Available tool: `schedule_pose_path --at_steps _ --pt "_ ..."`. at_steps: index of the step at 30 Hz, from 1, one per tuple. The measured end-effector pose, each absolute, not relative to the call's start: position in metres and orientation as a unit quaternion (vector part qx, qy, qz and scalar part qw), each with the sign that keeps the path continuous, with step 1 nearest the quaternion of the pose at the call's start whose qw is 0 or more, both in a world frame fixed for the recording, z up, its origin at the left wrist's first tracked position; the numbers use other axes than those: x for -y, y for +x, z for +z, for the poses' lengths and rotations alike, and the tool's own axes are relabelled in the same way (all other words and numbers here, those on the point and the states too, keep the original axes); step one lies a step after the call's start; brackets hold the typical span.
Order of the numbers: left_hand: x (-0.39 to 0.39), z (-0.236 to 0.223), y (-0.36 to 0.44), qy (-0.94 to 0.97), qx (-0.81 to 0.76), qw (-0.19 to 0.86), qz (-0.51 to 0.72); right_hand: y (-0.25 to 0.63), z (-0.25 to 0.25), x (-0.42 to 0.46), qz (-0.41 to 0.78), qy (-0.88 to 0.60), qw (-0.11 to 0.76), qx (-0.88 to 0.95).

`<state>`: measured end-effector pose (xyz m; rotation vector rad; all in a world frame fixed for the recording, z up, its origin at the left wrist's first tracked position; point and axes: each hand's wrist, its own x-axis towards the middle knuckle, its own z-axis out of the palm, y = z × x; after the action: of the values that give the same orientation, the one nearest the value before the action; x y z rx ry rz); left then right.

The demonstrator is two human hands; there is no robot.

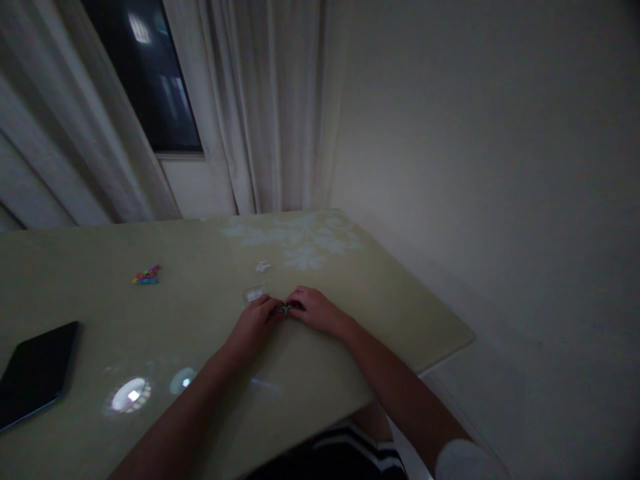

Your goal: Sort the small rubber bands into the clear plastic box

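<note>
Close together at the middle of the table, my left hand [257,323] and my right hand [319,311] both have bent, closed fingers. Pinched between their fingertips is a small pale-green, spiky piece [285,308], too small and dim to name more exactly. Just beyond my left hand lies a small clear plastic case [256,292] with something white in it. A little farther back is a small heap of white bits [263,266]. My fingers partly cover the piece they hold.
Several small multicoloured pieces [147,275] lie in a pile at the left of the glossy table [210,247]. A dark tablet or laptop [40,373] rests near the left edge. Curtains [280,107] and a wall [475,167] stand behind and to the right.
</note>
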<state>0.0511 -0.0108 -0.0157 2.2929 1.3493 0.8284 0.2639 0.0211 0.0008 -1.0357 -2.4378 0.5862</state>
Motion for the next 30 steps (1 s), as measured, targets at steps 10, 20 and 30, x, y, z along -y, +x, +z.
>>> schedule_pose_path --at_steps 10,20,30 --pt "0.011 -0.015 0.051 0.802 -0.494 0.159 0.295 0.257 -0.004 -0.019 0.200 -0.384 0.219 0.874" --pt "0.013 -0.007 0.047 0.785 -0.493 0.206 0.313 0.259 -0.005 -0.023 0.229 -0.393 0.267 0.850" --pt "0.012 -0.005 0.045 0.764 -0.493 0.230 0.347 0.261 -0.006 -0.027 0.273 -0.399 0.319 0.815"
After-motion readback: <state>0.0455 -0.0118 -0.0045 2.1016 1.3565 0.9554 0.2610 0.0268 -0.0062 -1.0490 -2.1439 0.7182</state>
